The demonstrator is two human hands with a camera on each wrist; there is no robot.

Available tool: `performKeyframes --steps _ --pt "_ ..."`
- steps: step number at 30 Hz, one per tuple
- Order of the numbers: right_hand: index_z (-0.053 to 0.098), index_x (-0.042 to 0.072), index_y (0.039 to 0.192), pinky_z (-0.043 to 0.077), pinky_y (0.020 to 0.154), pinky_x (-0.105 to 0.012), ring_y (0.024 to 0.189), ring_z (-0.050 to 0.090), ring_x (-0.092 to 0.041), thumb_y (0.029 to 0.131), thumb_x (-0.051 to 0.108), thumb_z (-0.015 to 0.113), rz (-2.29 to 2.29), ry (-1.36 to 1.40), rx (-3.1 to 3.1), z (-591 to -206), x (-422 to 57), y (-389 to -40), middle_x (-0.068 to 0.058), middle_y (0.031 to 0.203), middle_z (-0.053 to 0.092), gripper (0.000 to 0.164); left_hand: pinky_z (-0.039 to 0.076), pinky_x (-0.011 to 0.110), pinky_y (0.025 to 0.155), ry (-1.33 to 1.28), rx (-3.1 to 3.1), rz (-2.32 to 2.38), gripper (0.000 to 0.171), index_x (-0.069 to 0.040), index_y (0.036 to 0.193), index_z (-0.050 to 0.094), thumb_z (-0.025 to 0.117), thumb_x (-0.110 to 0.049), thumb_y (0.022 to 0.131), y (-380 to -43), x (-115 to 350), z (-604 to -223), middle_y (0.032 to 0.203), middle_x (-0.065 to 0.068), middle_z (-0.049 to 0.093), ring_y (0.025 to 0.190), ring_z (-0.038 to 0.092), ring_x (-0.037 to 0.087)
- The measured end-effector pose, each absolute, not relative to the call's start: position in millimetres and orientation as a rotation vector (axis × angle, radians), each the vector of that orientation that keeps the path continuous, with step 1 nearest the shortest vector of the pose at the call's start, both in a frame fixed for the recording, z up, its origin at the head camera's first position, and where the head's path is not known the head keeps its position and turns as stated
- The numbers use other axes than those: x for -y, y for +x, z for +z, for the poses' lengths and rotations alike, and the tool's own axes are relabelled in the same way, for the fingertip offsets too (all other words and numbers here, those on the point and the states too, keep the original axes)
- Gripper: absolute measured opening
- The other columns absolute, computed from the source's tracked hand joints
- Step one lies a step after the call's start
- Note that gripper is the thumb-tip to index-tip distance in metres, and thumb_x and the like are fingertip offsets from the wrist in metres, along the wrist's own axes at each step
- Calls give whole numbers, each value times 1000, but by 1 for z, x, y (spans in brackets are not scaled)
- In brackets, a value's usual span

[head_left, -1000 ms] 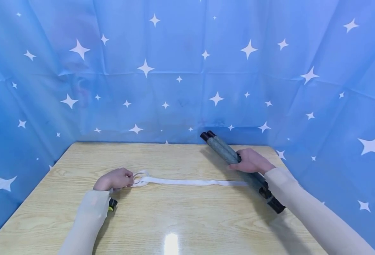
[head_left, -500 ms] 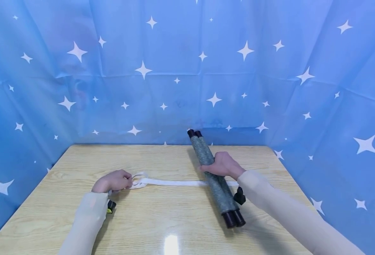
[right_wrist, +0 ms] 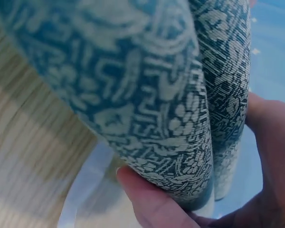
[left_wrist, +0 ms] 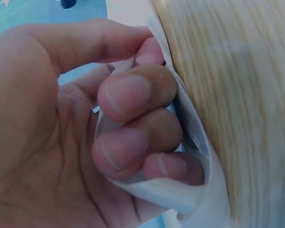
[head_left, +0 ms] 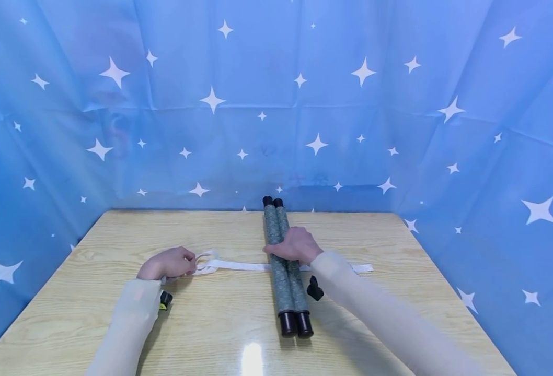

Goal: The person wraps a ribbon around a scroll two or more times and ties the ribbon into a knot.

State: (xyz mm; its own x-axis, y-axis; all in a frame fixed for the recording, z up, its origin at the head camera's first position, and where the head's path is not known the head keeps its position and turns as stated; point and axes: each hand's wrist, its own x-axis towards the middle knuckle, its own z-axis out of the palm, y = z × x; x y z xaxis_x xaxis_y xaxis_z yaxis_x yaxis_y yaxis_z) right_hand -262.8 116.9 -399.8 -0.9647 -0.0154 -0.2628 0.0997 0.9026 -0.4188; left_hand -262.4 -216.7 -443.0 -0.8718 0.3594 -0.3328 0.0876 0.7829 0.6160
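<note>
Two rolled scrolls (head_left: 283, 287), covered in grey-green patterned cloth with dark knobs at their ends, lie side by side across a white ribbon (head_left: 243, 266). My right hand (head_left: 297, 244) grips both around the middle; the right wrist view shows its thumb against the patterned cloth (right_wrist: 147, 95). Whether the scrolls touch the table cannot be told. To the left, my left hand (head_left: 168, 262) holds the ribbon's looped end. In the left wrist view its fingers curl inside the loop (left_wrist: 218, 190), with thumb and index finger pinching the band at the top.
The wooden table (head_left: 210, 324) ends at the back against a blue curtain (head_left: 267, 136) with white stars. A small black piece (head_left: 314, 289) shows beneath the right forearm, and another dark piece (head_left: 165, 300) beside the left sleeve. The ribbon's free tail reaches right past the scrolls.
My right hand has carried the scrolls leftward along the ribbon and turned them from slanted to nearly straight front to back. The left hand has stayed in place with the loop.
</note>
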Motion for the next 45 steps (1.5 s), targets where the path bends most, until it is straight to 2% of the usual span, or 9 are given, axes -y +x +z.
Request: performKeyframes --steps 11,17,24,30,32,34,38,41,45 --pt "49 18 59 39 50 -34 54 46 -18 85 57 74 -552 97 -2846 -422 -80 -260 1 62 44 54 33 29 50 328 -2500 878 27 -6 76 59 52 -14 101 -263 217 -445 63 -1 43 48 31 13" --pt "39 20 53 36 46 -31 49 39 -15 83 57 76 -523 102 -2880 -428 -74 -259 5 55 35 60 33 28 49 297 -2483 899 27 -7 76 59 52 -14 101 -265 216 -443 64 0 44 48 30 13" --pt "55 18 60 40 46 -32 51 48 -15 85 70 69 -421 90 -2897 -428 -76 -253 2 60 50 58 33 28 49 299 -2474 902 27 -6 77 59 51 -14 102 -264 216 -444 62 -2 43 48 31 12" --pt "54 18 63 35 45 -31 48 42 -13 90 73 58 -365 3 -2882 -417 -89 -250 4 56 42 62 34 28 51 313 -2445 942 30 -5 79 60 49 -15 106 -264 218 -442 57 -2 40 48 32 13" --pt "60 14 72 37 48 -31 49 45 -14 93 70 58 -420 -41 -2861 -413 -96 -250 2 58 45 60 35 28 52 311 -2442 952 30 -4 80 60 50 -15 106 -264 220 -440 56 -1 41 48 35 13" --pt "66 7 91 43 52 -34 55 52 -18 95 66 58 -470 -70 -2849 -408 -105 -251 -2 66 54 60 37 29 54 312 -2446 948 29 -4 81 60 52 -16 106 -263 221 -439 57 -1 43 49 38 14" --pt "57 -1 133 56 77 -43 88 69 -27 98 58 59 -558 -121 -2867 -402 -127 -252 -14 106 70 68 43 31 56 310 -2470 929 25 -4 84 62 57 -19 104 -263 223 -435 61 2 51 50 45 15" --pt "56 0 138 54 95 -48 106 69 -31 99 48 62 -608 -209 -2890 -402 -145 -255 -17 121 70 63 44 31 55 330 -2529 896 23 -4 91 65 60 -23 103 -262 224 -428 63 3 54 51 46 15" --pt "58 1 137 53 97 -49 109 67 -31 97 39 68 -647 -323 -2879 -403 -167 -257 -17 118 70 57 42 31 60 362 -2677 841 21 -6 99 66 62 -26 102 -260 224 -415 75 5 58 61 48 16"
